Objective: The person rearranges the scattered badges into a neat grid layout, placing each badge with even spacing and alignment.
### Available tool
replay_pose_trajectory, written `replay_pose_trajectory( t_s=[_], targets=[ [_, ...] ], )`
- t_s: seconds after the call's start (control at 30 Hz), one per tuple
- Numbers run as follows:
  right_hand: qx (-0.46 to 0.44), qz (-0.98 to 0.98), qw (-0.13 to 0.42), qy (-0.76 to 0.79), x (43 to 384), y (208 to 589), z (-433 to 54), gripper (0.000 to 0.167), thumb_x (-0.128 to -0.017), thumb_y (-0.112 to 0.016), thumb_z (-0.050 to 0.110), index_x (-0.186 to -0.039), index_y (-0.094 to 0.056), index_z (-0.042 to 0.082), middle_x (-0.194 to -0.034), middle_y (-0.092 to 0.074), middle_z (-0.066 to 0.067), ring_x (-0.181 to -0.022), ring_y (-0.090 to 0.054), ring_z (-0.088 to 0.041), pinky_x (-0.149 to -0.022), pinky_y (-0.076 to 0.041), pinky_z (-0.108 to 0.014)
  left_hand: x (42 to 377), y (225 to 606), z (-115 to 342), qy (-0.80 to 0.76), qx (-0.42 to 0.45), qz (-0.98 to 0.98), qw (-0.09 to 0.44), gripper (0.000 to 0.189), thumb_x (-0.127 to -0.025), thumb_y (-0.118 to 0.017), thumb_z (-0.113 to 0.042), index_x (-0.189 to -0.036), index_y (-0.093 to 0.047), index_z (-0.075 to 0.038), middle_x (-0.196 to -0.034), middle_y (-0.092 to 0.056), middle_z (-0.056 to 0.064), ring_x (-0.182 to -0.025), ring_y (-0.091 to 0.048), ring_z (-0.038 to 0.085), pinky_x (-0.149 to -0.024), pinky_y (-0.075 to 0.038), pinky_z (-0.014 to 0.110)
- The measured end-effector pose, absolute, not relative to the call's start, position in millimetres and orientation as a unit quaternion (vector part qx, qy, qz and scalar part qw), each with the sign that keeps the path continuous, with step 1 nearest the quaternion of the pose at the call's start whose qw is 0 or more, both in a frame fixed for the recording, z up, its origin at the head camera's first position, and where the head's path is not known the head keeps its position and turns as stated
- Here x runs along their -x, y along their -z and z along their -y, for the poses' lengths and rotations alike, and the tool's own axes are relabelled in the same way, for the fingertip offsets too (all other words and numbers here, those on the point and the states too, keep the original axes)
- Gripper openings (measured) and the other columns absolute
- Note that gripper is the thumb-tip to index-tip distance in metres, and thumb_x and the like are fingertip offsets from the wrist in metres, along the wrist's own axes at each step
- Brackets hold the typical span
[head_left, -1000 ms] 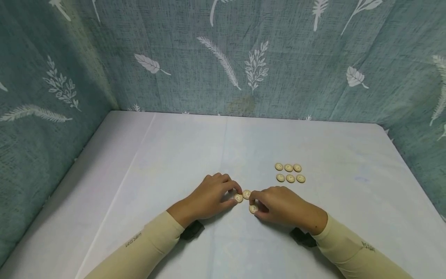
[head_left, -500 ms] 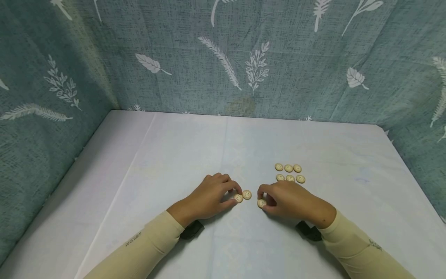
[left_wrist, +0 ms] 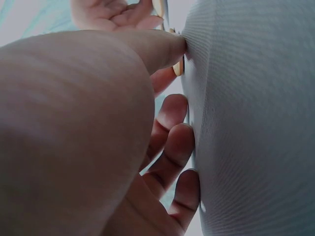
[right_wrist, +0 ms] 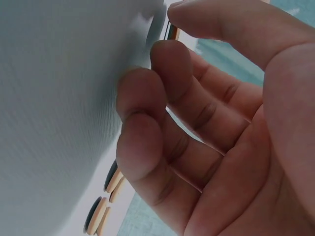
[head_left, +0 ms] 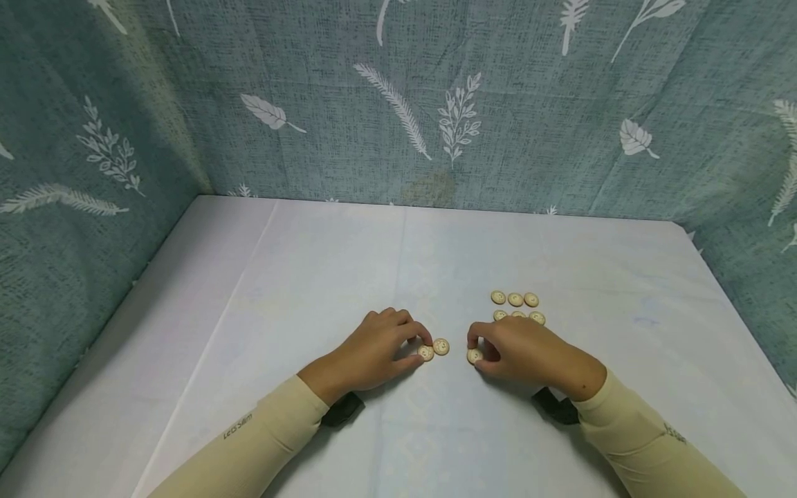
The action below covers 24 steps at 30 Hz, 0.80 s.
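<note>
On the white cloth, my left hand [head_left: 376,351] pinches a round tan button [head_left: 426,353] between thumb and index finger. A second button [head_left: 441,346] lies against its far right side. To the right, thumb and index finger of my right hand [head_left: 526,354] pinch another button [head_left: 474,355], apart from those two. The left wrist view catches a sliver of button [left_wrist: 178,68] under the left thumb. In the right wrist view, an edge-on button [right_wrist: 173,32] shows by the right thumb tip, with the other fingers curled beside it.
Beyond the right hand, more buttons [head_left: 515,299] lie in two short rows, the nearer row partly covered by that hand. Some of these buttons [right_wrist: 101,216] show edge-on in the right wrist view. A green leaf-patterned curtain [head_left: 336,138] borders the white table [head_left: 299,263].
My right hand has moved right and away from me with its button, leaving the left pair and now partly covering the near row. The left hand has stayed put.
</note>
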State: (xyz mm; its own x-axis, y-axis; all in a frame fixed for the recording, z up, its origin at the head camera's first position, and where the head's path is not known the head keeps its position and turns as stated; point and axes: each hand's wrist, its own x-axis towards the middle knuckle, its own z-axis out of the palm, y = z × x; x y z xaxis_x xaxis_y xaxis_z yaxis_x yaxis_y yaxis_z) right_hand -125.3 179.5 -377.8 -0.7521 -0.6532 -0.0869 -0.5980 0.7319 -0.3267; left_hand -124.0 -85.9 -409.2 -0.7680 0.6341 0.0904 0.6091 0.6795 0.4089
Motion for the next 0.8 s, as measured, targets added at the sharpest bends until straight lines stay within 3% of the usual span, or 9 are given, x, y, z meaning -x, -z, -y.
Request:
replay_pose_trajectory(
  t_s=[0.4,0.8],
  targets=[
    [0.332,-0.928,0.101,0.137,130,380,-186,0.016,-0.084,-0.076,0.015,-0.094,-0.064,0.019,-0.061,-0.049,0.016,-0.057,-0.041,0.002,-0.054,-0.037,-0.018,124,409,86,-0.212,-0.339,-0.916,0.029,0.019,-0.092,-0.072,-0.032,-0.111,-0.070,-0.028,-0.101,-0.063,-0.008,-0.098,-0.056,0.013,-0.085,-0.043,0.038],
    [0.308,-0.928,0.151,0.146,135,374,-198,0.019,-0.085,-0.074,0.011,-0.095,-0.063,0.022,-0.063,-0.050,0.014,-0.059,-0.043,0.000,-0.056,-0.038,-0.021,124,408,86,-0.212,-0.340,-0.916,0.031,0.019,-0.093,-0.071,-0.032,-0.111,-0.069,-0.028,-0.100,-0.061,-0.009,-0.095,-0.055,0.012,-0.084,-0.041,0.036]
  ],
)
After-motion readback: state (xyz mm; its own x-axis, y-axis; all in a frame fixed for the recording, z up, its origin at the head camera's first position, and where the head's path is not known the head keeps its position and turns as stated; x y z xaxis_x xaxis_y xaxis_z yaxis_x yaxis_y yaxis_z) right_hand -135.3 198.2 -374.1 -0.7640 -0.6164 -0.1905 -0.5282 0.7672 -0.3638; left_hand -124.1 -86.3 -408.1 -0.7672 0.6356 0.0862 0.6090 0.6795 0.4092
